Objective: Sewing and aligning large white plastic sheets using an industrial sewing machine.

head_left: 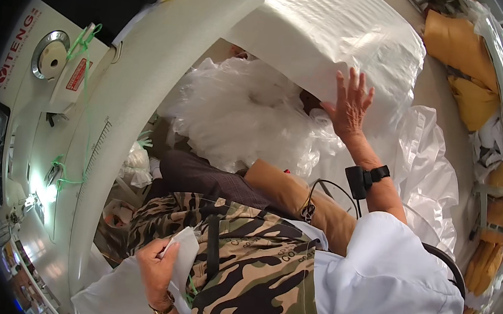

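Note:
Low at the left, my left hand is closed, fingers curled around a folded edge of white fabric. The fabric hangs past my wrist beside my camouflage apron, and a white spread of it reaches toward the table's edge. My right hand is stretched out with its fingers spread, at the near edge of a shiny white sheet. It seems to rest against the sheet; whether it presses on it I cannot tell. A black device is strapped on my right wrist.
At the left stands a white sewing machine with green thread and a lit lamp, set in a pale table. Crumpled clear plastic fills the space beyond my knees. Yellow-brown bundles line the right side. A black cable runs near my lap.

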Demonstrator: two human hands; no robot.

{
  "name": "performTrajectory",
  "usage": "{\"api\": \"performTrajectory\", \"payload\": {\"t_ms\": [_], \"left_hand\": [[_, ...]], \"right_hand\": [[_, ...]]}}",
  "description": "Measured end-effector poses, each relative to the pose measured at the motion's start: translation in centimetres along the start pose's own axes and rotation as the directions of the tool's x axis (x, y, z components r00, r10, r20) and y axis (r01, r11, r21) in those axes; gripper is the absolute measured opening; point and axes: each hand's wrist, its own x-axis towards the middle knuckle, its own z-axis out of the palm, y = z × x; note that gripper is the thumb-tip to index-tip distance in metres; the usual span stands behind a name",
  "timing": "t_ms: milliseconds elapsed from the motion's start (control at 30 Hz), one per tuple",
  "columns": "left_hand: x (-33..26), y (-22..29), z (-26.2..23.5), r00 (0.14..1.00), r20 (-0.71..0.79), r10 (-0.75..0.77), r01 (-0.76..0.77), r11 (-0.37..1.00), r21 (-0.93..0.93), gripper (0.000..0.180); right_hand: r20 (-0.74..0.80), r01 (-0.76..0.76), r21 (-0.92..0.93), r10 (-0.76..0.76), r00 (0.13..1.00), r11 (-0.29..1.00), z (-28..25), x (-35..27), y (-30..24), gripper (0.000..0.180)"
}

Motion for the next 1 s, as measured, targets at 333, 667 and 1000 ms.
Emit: {"api": "performTrajectory", "payload": {"t_ms": [333,667,1000], "left_hand": [[-0.8,1.4,0.1,1.0,-0.005,0.026,-0.026,0.999,-0.028,0.021],[-1.7,1.4,-0.1,1.0,0.013,0.027,-0.025,0.996,-0.086,0.021],[-1.6,0.3,0.2,0.993,-0.015,0.119,-0.12,0.99,-0.077,0.016]], "right_hand": [[0.08,0.029,-0.01,-0.028,0.996,1.0,-2.5,-4.3,4.6,0.081],[-0.026,0.1,0.173,-0.097,0.995,0.98,-3.5,-3.8,6.2,0.018],[0.028,-0.298,0.46,0.321,0.947,0.837,-4.3,-0.4,7.1,0.027]]}}
